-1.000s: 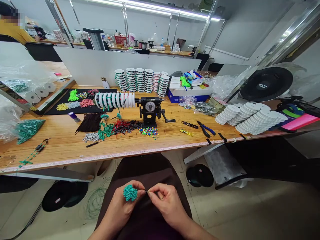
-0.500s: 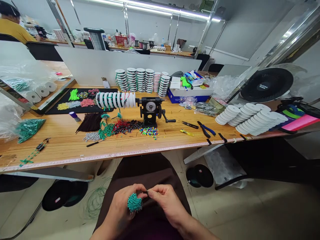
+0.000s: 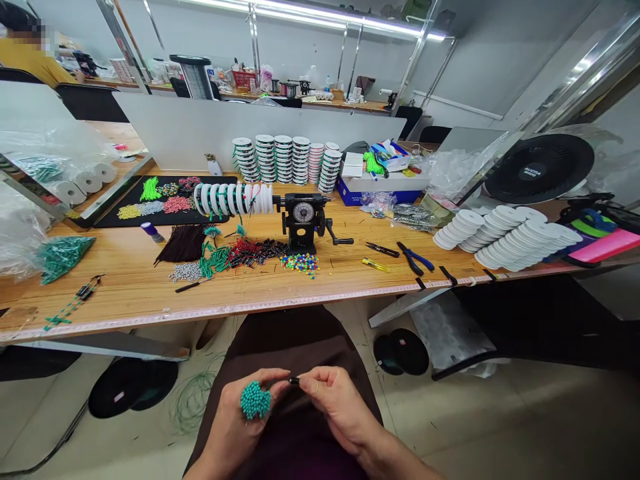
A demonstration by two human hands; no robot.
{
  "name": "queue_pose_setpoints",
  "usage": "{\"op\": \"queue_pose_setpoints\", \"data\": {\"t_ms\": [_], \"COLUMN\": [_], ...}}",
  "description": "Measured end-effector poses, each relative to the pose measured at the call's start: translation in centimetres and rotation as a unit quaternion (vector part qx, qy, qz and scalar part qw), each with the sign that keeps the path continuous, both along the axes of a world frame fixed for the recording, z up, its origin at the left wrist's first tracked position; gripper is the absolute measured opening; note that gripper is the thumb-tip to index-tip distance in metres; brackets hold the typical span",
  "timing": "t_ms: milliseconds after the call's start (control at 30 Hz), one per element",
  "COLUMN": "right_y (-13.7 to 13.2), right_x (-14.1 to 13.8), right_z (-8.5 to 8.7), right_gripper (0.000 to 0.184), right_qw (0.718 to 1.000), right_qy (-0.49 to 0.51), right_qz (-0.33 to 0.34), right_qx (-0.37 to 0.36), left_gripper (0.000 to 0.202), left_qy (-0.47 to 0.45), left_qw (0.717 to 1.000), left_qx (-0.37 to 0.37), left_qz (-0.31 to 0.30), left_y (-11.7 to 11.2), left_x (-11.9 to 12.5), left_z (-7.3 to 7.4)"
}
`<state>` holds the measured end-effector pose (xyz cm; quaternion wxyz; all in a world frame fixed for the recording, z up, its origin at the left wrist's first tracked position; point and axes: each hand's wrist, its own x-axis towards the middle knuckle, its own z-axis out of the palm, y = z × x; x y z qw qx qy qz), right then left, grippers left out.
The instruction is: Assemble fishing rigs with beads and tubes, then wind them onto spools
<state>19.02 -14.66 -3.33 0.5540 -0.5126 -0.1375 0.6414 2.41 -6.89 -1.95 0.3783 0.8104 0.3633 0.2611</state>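
Head view: right fingers (image 3: 311, 383) pinch a black piece (image 3: 294, 381); left fingers (image 3: 274, 375) clasp a partly hidden teal bundle (image 3: 255, 401).

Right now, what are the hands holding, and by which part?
Left hand: green bundle, apparently below its top. Right hand: black tube, by its right end.

A small-parts workshop; a crank winder (image 3: 303, 227) stands on the bench (image 3: 345, 275), stacked spools (image 3: 283, 160) behind it; pliers (image 3: 409, 255) right of it.
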Motion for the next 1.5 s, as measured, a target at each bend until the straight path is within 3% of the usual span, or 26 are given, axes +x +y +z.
{"op": "queue_pose_setpoints", "data": {"t_ms": [100,300,433,633,800,933,1000,1200,1367,1500], "right_y": [0.0,0.2,0.1,0.2,0.4,0.5,0.5,0.8,1.1,1.4], "right_x": [-0.1,-0.3,-0.2,-0.1,-0.1,0.4,0.7,0.9,0.2,0.1], "right_z": [-0.1,-0.6,-0.4,0.3,0.3,0.3,0.5,0.8,0.3,-0.5], "right_gripper": [0.047,0.046,0.046,0.05,0.053,0.052,0.048,0.034,0.042,0.041], "right_qw": [1.0,0.997,0.991,0.996,0.999,0.996,0.995,0.997,0.987,0.989], "right_qy": [-0.002,-0.075,-0.131,-0.086,0.002,-0.061,-0.074,0.017,0.112,0.045], "right_qz": [-0.001,-0.004,0.013,-0.002,0.031,0.052,0.035,-0.069,-0.104,-0.129], "right_qx": [0.006,0.014,0.03,0.025,0.019,0.045,0.051,0.042,0.044,0.052], "left_gripper": [0.01,0.011,0.013,0.014,0.019,0.031,0.036,0.043,0.045,0.05], "left_qy": [0.003,-0.001,-0.018,-0.004,-0.029,-0.059,-0.075,-0.096,-0.089,-0.075], "left_qw": [0.999,0.977,0.974,0.999,0.992,0.977,0.967,0.931,0.938,0.929], "left_qx": [0.031,0.206,0.226,0.045,-0.122,-0.183,-0.216,-0.353,-0.333,-0.359], "left_qz": [-0.024,-0.049,-0.024,0.015,0.001,0.097,0.114,0.009,-0.035,-0.045], "left_y": [0.0,-0.2,-0.5,-0.1,0.3,0.9,1.2,0.4,-0.2,0.3], "left_x": [0.0,0.6,0.9,0.6,1.0,1.2,1.1,2.0,4.2,4.9], "left_z": [0.3,1.3,1.6,0.4,0.1,0.1,-0.1,-0.1,0.9,0.9]}}
